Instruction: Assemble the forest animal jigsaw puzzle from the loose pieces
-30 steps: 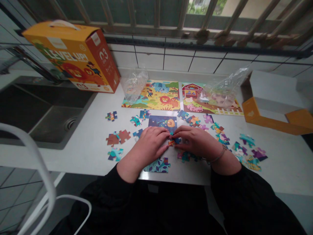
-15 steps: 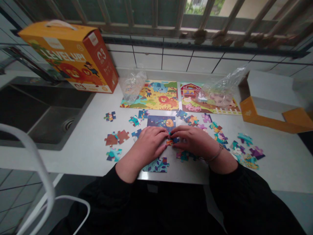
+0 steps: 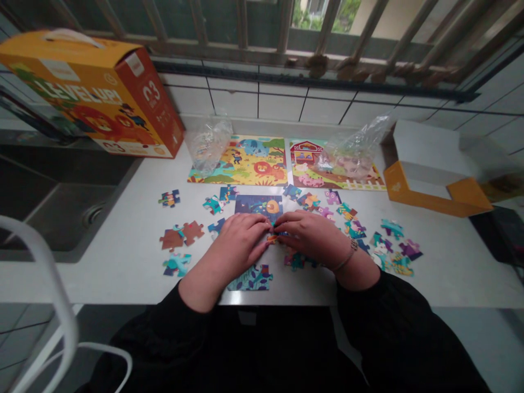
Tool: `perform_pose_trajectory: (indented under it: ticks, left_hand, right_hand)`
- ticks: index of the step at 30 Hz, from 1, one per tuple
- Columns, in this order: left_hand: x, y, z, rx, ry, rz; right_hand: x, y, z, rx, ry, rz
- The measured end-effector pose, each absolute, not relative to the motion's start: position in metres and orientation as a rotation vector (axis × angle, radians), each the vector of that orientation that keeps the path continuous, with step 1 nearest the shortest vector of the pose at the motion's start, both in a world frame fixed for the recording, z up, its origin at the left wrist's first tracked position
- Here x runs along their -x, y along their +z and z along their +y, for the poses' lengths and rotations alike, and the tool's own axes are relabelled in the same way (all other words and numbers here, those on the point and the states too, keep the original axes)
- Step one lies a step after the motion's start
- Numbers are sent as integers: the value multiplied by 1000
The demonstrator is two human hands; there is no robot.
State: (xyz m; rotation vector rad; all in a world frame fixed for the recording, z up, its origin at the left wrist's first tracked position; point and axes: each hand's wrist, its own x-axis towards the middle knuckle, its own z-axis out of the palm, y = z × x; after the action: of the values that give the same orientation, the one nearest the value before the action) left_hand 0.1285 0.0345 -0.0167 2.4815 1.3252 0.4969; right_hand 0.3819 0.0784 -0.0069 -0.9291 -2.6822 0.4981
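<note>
In the head view, I have my left hand (image 3: pixel 233 244) and right hand (image 3: pixel 308 237) brought together, both pinching a small orange puzzle piece (image 3: pixel 272 238) at the lower edge of a part-built puzzle (image 3: pixel 257 206). That puzzle sits mid-counter (image 3: pixel 123 273), with loose pieces (image 3: pixel 170 198) scattered on both sides; the held piece shows only partly between my fingers (image 3: pixel 262 245).

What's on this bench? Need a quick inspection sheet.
surface: white worktop, steel sink set in at left
job's things: small orange jigsaw piece between left hand and right hand; part-built blue puzzle; loose jigsaw pieces around it
clutter: lion puzzle, farm puzzle, clear plastic bags, LEVEL UP! box, orange-and-white carton
grippers: both hands' fingers meet at the piece
cables: nothing seen
surroundings: tiled wall, barred window, white chair frame
</note>
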Motion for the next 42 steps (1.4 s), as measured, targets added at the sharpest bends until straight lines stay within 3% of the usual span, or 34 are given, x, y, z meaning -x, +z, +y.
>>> perform_pose_trajectory:
  ticks: [6,16,26,33,42]
  left_hand:
    - [-129,-15,35,-2501,463,1324]
    - [-128,-17,35,-2466,453,1316]
    - [-128,-17,35,-2457,481,1303]
    - [-121,-11,36,-2429,630,1294]
    - [-70,-2,42,-2351,836,1582]
  right_hand:
    - [-385,-7,81,962,502,-2623]
    - [-415,-15,96,1637,50,-2109]
    - [-418,-19,97,1779,190,-2065]
    - [-408,-6,92,1476,280,-2132]
    - [-382,-6,77,652,798,-2479]
